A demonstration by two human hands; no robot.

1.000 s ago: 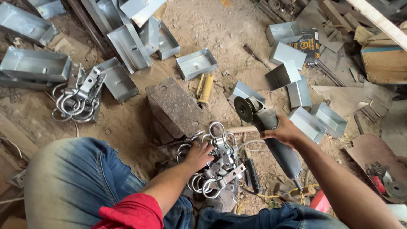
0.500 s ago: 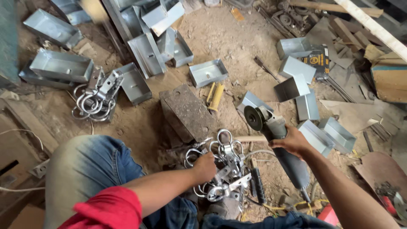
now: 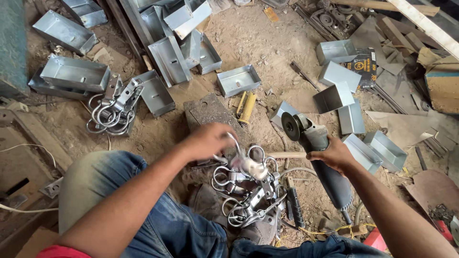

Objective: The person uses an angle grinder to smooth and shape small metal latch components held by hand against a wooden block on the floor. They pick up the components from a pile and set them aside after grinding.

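Ring latch (image 3: 237, 149), blurred, is pinched in my left hand (image 3: 206, 141) just above the latch pile (image 3: 251, 193) on the dirt floor (image 3: 267, 52), while my right hand (image 3: 334, 155) is clamped on the angle grinder (image 3: 318, 153), whose long axis runs disc-first up-left toward that latch.

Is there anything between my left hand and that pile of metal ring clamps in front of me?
Nothing visible does. The left hand is already at the top of the pile of ring clamps, blurred, its fingers apparently on one piece. The right hand holds the angle grinder off to the side.
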